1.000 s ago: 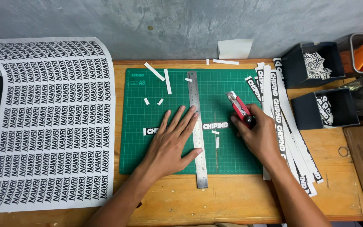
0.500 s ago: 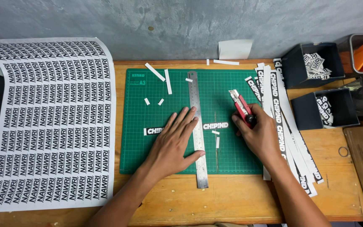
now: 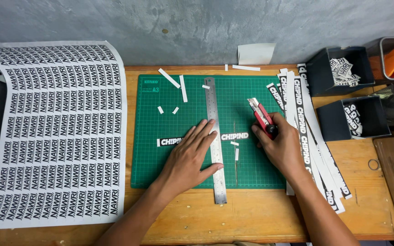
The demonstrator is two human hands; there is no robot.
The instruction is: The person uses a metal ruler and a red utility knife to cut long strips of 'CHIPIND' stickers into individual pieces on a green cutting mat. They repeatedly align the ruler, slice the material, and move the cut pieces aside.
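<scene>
Pressing the steel ruler (image 3: 215, 136) down on the green cutting mat (image 3: 251, 95) with the left hand (image 3: 190, 159): grip fully open, palm down, holding nothing, spread across the lower half of the ruler. Closing the right hand (image 3: 283, 150) round the red utility knife (image 3: 261, 118): grip shut on the handle, blade end pointing up and away, just right of the ruler and apart from its edge. Locating the printed label strip (image 3: 235, 136) at mid-mat, crossways to the ruler, with one end showing on the right and a matching piece (image 3: 168, 142) on the left beside the fingertips; impossible to tell whether one strip or two, owing to the hand and ruler over the middle.

Judged good practice for a clean cut:
- Keep the weight straight down on the ruler, so as to prevent sliding or pivoting.
- Hold every fingertip back from the cutting edge on the right.
- Square the ruler to the mat's grid lines before bringing the blade in.
- Run the blade flush against the steel edge, at a low angle, with light and even pressure.
- Keep small white offcuts (image 3: 183, 89) and the pile of printed strips (image 3: 313, 136) at the right edge of the mat out of the blade's path.
- Leave the large printed sheet (image 3: 55, 132) well clear, draped over the left end of the worktop (image 3: 261, 209).
</scene>
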